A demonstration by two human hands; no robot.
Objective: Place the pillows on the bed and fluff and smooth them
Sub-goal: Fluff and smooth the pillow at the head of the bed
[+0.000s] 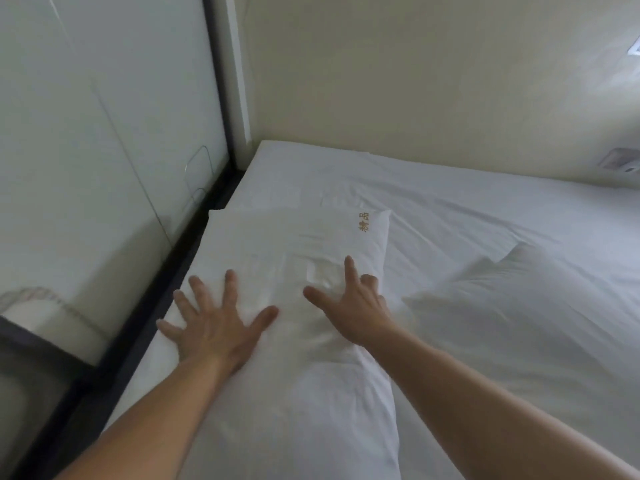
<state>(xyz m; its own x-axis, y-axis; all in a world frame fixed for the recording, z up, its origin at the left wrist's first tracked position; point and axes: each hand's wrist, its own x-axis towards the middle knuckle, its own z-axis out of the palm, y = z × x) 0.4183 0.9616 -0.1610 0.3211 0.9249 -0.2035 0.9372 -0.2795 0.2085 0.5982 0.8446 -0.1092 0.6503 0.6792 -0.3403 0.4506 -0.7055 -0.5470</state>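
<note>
A white pillow (pixel 284 237) with small gold embroidered characters near its far right corner lies along the left side of the white bed (pixel 467 209). My left hand (pixel 218 320) rests flat on the pillow's left part, fingers spread wide. My right hand (pixel 349 310) presses on the pillow's middle with thumb and forefinger stretched out and the other fingers partly curled. Neither hand holds anything. A second white pillow (pixel 519 289) lies rumpled to the right, apart from both hands.
A dark bed frame edge (pixel 166 271) runs along the left, beside a pale glossy panel (pixel 104 133). A cream wall (pixel 415 81) stands behind the bed, with a small fitting (pixel 620 161) at far right. White sheet stretches beyond the pillows.
</note>
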